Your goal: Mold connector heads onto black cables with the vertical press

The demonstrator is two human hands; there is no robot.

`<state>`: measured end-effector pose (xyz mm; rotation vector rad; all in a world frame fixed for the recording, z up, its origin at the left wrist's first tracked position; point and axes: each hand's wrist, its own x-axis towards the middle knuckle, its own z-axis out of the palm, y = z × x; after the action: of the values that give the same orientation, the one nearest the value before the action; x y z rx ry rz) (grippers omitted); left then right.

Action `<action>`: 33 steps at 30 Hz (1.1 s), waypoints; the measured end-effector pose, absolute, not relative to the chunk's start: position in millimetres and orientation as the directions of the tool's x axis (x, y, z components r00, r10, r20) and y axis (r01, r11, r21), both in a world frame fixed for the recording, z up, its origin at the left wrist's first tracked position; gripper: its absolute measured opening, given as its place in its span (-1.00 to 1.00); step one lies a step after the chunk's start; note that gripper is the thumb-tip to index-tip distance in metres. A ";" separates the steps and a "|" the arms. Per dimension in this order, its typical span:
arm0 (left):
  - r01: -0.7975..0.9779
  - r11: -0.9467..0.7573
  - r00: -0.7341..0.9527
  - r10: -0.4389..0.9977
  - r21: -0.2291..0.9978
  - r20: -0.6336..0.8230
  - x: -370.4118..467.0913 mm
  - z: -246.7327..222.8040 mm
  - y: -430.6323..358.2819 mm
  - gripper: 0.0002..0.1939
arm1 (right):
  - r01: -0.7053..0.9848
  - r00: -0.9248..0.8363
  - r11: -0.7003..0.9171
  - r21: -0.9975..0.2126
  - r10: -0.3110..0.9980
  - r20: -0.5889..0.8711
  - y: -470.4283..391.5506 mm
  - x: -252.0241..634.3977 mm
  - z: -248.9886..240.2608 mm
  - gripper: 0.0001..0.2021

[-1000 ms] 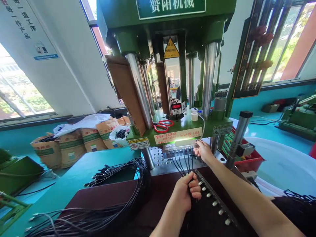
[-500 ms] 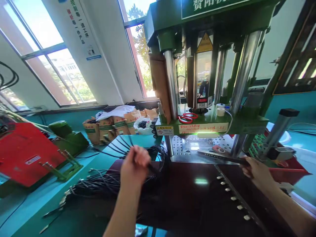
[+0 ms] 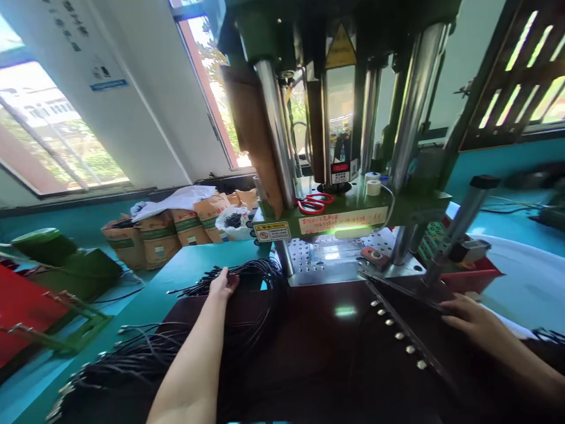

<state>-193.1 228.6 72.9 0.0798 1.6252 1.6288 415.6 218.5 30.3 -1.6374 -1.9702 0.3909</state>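
My left hand (image 3: 224, 284) is at the far left of the dark tabletop, over a bundle of thin black cables (image 3: 260, 268). Its thumb and fingers look apart, resting against the cables. A second heap of black cables (image 3: 145, 347) with metal ends lies nearer, left of my forearm. On the right, my right hand (image 3: 468, 315) is closed around the near end of a long dark metal bar (image 3: 401, 287). That bar lies low over the table, its far tip close to another strip (image 3: 408, 330) that carries a row of small metal fittings.
A green press (image 3: 353, 221) stands ahead, with red-handled scissors (image 3: 315, 203) and a white roll (image 3: 373, 187) on its ledge. A perforated metal plate (image 3: 304, 259) sits beneath. Paper sacks (image 3: 159, 238) line the wall; a red bin (image 3: 472, 271) is at right.
My left hand has moved away and left, lowering the fanned cables onto the bundle, its fingers loosening. My right hand has brought the metal bar down beside the strip. The view has shifted right.
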 end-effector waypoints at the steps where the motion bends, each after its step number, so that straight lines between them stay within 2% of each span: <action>1: -0.493 0.229 -0.632 0.569 0.839 -0.527 -196.0 73.6 228.5 -0.70 | 0.846 -0.151 0.242 -0.476 0.963 0.222 215.8 414.0 34.1 -0.74; 4: -0.458 0.431 -0.489 0.608 0.777 -0.626 -204.5 84.9 223.9 -0.53 | 0.921 -0.149 0.204 -0.331 0.971 0.184 197.4 398.1 52.4 -0.70; 5: -0.379 0.500 -0.440 0.643 0.779 -0.627 -203.9 90.5 220.4 -0.51 | 0.934 -0.156 0.202 -0.295 0.973 0.173 187.9 389.6 60.0 -0.69; 7: -0.086 0.550 -0.329 0.771 0.830 -0.545 -191.1 103.0 209.2 -0.52 | 0.915 -0.267 0.257 -0.312 0.964 0.014 165.9 370.2 74.9 -0.72; 9: 0.257 0.427 -0.134 0.904 0.867 -0.406 -159.4 115.0 190.8 -0.56 | 0.884 -0.386 0.299 -0.358 0.901 -0.200 145.4 351.7 86.2 -0.74; 10: 0.390 0.339 -0.015 0.932 0.856 -0.362 -137.1 119.9 178.9 -0.56 | 0.883 -0.410 0.308 -0.355 0.874 -0.260 137.7 344.1 90.0 -0.74; 12: 0.610 0.179 0.182 0.917 0.772 -0.356 -84.8 124.8 152.0 -0.58 | 0.899 -0.406 0.316 -0.303 0.861 -0.308 130.3 333.6 94.5 -0.78; 14: 0.738 -0.078 0.303 0.926 0.670 -0.226 -32.0 121.4 125.4 -0.64 | 0.918 -0.379 0.313 -0.244 0.872 -0.310 134.5 328.6 97.2 -0.83; 15: 0.777 -0.147 0.313 0.934 0.612 -0.174 -8.6 116.5 114.3 -0.64 | 0.924 -0.369 0.310 -0.225 0.877 -0.308 140.3 327.1 98.9 -0.83; 19: 0.852 -0.202 0.305 0.941 0.483 -0.144 50.5 88.4 93.1 -0.48 | 0.947 -0.303 0.257 -0.192 0.914 -0.269 178.0 319.8 109.6 -0.74; 23: 0.881 -0.148 0.231 0.963 0.450 -0.137 66.8 77.1 101.1 -0.57 | 0.941 -0.284 0.240 -0.238 0.943 -0.174 222.9 306.3 119.0 -0.74; 27: 0.803 -0.066 0.188 0.971 0.592 -0.146 72.3 84.3 120.8 -0.55 | 0.895 -0.323 0.280 -0.348 0.943 -0.073 271.7 290.1 124.1 -0.77; 30: 0.722 0.011 0.097 0.988 0.692 -0.117 77.2 87.6 145.1 -0.63 | 0.843 -0.339 0.289 -0.453 0.940 -0.032 309.4 273.7 128.5 -0.83; 33: 0.478 0.176 0.060 0.971 0.861 -0.232 80.2 87.1 178.7 -0.79 | 0.779 -0.315 0.262 -0.569 0.949 0.005 340.5 254.0 133.7 -0.95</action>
<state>80.2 178.7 87.1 1.4347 1.5543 0.6917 254.0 340.5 133.7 -1.5795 -2.1927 0.6804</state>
